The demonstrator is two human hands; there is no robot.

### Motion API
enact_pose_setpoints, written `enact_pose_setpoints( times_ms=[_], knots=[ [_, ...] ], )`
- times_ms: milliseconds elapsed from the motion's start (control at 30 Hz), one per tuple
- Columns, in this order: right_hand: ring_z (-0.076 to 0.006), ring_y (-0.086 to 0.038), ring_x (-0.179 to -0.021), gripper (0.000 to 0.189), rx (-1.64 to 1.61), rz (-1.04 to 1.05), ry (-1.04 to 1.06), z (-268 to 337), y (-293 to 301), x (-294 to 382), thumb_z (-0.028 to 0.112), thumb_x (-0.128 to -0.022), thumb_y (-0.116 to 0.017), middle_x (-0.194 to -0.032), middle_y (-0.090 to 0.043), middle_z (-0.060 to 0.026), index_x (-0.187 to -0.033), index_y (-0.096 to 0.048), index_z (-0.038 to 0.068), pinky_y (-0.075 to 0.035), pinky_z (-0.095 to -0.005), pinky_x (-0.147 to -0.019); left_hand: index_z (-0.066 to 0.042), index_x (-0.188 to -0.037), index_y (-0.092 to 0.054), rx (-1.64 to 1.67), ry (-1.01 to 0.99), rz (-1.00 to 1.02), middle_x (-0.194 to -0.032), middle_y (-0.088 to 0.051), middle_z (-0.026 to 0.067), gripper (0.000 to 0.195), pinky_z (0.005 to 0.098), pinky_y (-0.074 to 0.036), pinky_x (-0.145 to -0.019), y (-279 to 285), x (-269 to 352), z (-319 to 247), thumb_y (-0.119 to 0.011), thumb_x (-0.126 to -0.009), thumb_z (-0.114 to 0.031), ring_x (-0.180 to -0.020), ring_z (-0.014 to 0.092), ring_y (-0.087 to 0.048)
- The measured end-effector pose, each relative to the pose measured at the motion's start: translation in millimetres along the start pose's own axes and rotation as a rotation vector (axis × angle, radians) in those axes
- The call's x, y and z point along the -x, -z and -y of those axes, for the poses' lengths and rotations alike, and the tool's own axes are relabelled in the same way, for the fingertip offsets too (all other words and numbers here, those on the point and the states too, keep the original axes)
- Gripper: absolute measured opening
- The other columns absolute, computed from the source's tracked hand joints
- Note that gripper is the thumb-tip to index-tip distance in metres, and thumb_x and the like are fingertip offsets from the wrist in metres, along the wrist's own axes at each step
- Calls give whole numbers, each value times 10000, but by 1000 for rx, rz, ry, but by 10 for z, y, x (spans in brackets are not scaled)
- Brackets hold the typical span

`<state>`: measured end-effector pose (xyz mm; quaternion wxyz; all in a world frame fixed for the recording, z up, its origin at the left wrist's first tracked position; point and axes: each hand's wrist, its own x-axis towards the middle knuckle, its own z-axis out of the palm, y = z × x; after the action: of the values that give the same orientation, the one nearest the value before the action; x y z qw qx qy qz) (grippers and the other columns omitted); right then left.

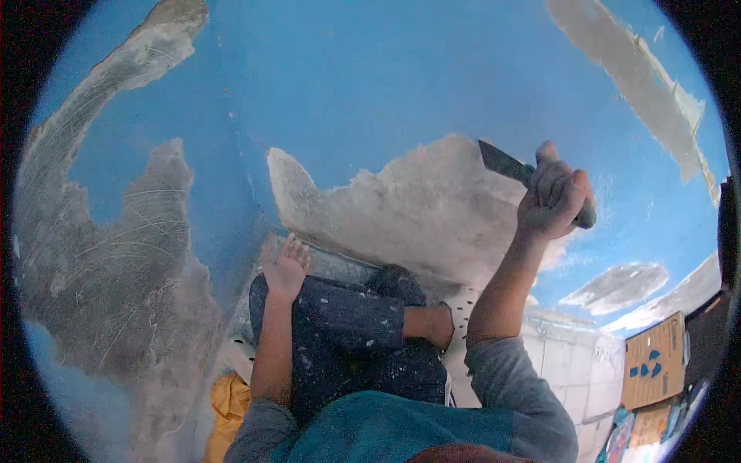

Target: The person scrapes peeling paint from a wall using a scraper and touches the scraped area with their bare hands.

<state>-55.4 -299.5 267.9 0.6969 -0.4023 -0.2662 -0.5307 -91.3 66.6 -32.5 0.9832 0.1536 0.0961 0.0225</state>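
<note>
My right hand [550, 197] grips the handle of a scraper with a flat dark blade [502, 159], probably a putty knife. Its blade points up and left, in front of a blue painted wall [376, 75]. Behind and below the blade spreads a large bare grey patch [405, 208] with ragged paint edges. My left hand [286, 267] holds nothing, its fingers apart and palm in sight. It is above my bent knee, near the wall's inner corner and the ledge [341, 259] at its foot; whether it touches either I cannot tell.
Another scraped patch [145, 249] covers much of the left wall. A yellow cloth or bag [230, 399] lies beside me at lower left. On the right, a cardboard box [654, 362] stands beyond pale floor tiles [570, 359]. My bare foot [434, 327] is on the spotted floor covering.
</note>
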Motion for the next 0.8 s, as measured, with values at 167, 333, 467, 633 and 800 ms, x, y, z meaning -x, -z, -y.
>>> enact_pose_setpoints(
  times_ms=[167, 333, 467, 633, 800],
  knots=[
    [-129, -496, -572, 342, 313, 121, 181, 161, 3, 15, 141, -935, -463, -547, -365, 25, -597, -410, 135, -487, -386, -883, -80, -1408, -391, -1, -3, -20, -1240, -470, 69, 804, 397, -363, -985, -1, -44, 41, -401, -875, -682, -1134, 258, -468],
    [-137, -532, -610, 227, 239, -325, -489, -207, -346, 305, 136, -913, -485, -598, -475, 25, -695, -523, 85, -495, -295, -727, -75, -1409, -378, -45, -22, -74, -1201, -480, 72, 802, 415, -388, -947, -58, 76, 17, -408, -876, -674, -1088, 277, -488],
    [-142, -383, -466, 361, -172, 379, 72, 368, 217, -29, 221, -955, -423, -518, -368, 24, -608, -395, 123, -357, -468, -1002, -68, -1384, -410, 62, 18, -35, -1166, -491, 72, 763, 428, -408, -907, -136, -25, 118, -385, -896, -655, -1051, 277, -509],
    [-89, -213, -424, 411, -92, 207, 157, 169, -268, 9, 215, -967, -361, -477, -217, 44, -576, -245, 175, -419, -433, -838, -60, -1344, -455, -6, 34, -15, -1145, -510, 76, 743, 437, -406, -909, -12, -128, 29, -383, -900, -650, -1038, 278, -518],
    [-108, -228, -428, 429, -28, -174, -119, -21, -403, 118, 241, -987, -361, -480, -253, 26, -575, -271, 167, -412, -342, -724, -56, -1352, -446, 7, 58, 67, -1135, -524, 83, 776, 439, -400, -934, 44, -121, 34, -364, -891, -674, -1050, 277, -514]
  ],
)
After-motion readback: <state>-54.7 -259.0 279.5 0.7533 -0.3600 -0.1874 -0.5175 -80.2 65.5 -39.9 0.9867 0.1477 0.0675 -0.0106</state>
